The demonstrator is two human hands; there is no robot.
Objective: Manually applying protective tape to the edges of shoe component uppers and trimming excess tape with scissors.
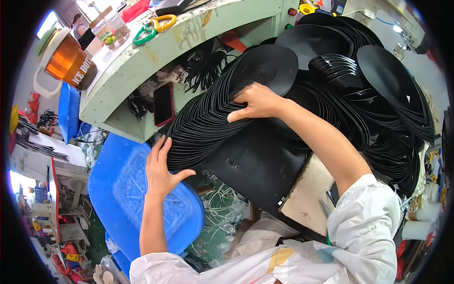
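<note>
Both hands gather a fanned row of black discs (pixel 208 113) below the green desk (pixel 142 61): left hand (pixel 161 165), fingers spread flat, at its near end, right hand (pixel 255 102) pinching discs mid-row; loose discs (pixel 378 94) beyond appear ungathered.

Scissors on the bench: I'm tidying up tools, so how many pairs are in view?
2. A green-handled pair and a yellow-handled pair lie side by side on the green workbench top. More may be hidden among the clutter.
</note>
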